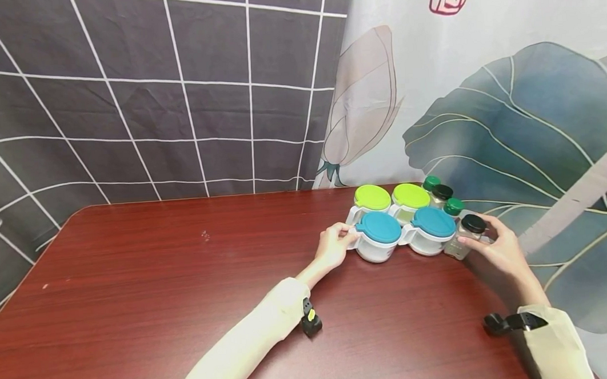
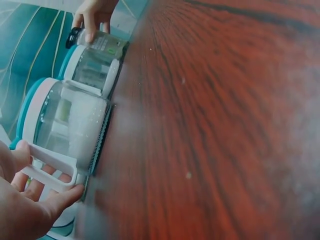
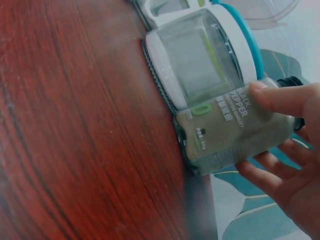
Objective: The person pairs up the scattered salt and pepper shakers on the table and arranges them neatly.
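At the right of the table stands a tight cluster of seasoning containers in the head view. My left hand holds the white handle of the front-left seasoning jar, a clear one with a blue lid. Beside it is a second blue-lidded jar. At the cluster's right end my right hand grips a black-capped pepper shaker, thumb on its front and fingers behind. "Black pepper" is printed on it. The shaker stands against the second jar. Fine white contents show in the left jar.
Behind the blue lids are two jars with lime-green lids. Several small bottles with green or black caps stand at the back right. A grey checked curtain and a leaf-patterned curtain hang along the edges of the red-brown table.
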Demonstrator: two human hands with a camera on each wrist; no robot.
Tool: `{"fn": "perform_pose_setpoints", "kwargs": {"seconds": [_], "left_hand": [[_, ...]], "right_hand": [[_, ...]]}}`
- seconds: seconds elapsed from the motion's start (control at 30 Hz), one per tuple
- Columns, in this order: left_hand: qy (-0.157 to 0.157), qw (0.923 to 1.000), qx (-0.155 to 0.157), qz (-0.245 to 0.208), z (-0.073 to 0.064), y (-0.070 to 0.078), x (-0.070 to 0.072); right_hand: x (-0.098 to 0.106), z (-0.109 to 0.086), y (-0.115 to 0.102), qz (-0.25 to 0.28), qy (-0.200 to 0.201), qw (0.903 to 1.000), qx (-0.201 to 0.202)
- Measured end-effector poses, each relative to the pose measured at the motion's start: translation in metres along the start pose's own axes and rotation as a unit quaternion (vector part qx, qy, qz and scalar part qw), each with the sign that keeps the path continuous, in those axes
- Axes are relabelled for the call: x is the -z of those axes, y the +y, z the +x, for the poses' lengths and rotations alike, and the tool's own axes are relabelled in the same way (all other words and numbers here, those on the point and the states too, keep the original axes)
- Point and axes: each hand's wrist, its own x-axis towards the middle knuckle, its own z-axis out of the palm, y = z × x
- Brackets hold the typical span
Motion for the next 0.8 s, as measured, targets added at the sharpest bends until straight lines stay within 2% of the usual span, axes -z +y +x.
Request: {"fn": "perform_pose_setpoints", "kwargs": {"seconds": [0.23,0.63,0.8], "left_hand": [[0.012,0.9999,-0.004,0.012,-0.0011,-0.0007,-0.0001],[0.007,0.9998,-0.001,0.018,-0.0027,-0.0002,0.0016],[0.010,0.9997,-0.007,0.019,-0.0048,0.0002,0.0027]], "right_hand": [[-0.0010,-0.0011,0.0013,0.006,0.004,1.0000,-0.005],[0.0019,-0.0013,0.0022,0.000,0.017,0.9998,0.004],[0.0059,-0.0044,-0.0005,0.014,0.021,0.9997,0.009]]}}
